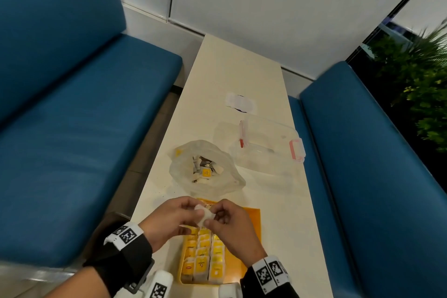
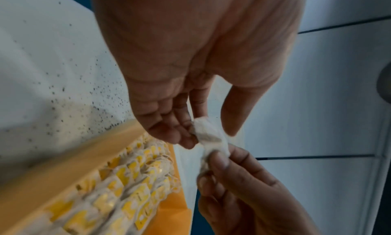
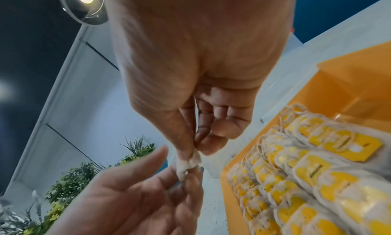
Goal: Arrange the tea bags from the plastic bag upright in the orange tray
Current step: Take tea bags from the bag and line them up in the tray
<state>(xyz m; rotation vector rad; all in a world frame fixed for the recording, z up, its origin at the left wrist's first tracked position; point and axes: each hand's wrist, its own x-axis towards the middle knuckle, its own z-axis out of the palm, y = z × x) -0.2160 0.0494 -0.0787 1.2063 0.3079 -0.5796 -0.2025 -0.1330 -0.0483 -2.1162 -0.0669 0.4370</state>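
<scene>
A white tea bag (image 1: 204, 215) is held between both hands just above the far end of the orange tray (image 1: 251, 220). My left hand (image 1: 169, 219) pinches one end of the tea bag (image 2: 208, 135), and my right hand (image 1: 229, 227) pinches the other end (image 3: 189, 163). Several tea bags with yellow tags (image 1: 205, 259) stand upright in rows in the tray (image 3: 342, 94). The clear plastic bag (image 1: 205, 169) lies open behind the tray with more tea bags inside.
A clear plastic box with pink latches (image 1: 268, 145) sits to the right of the bag, and a small white packet (image 1: 240, 103) lies farther back. The narrow cream table (image 1: 242, 68) runs between two blue benches (image 1: 72, 128). A plant (image 1: 416, 75) stands at the right.
</scene>
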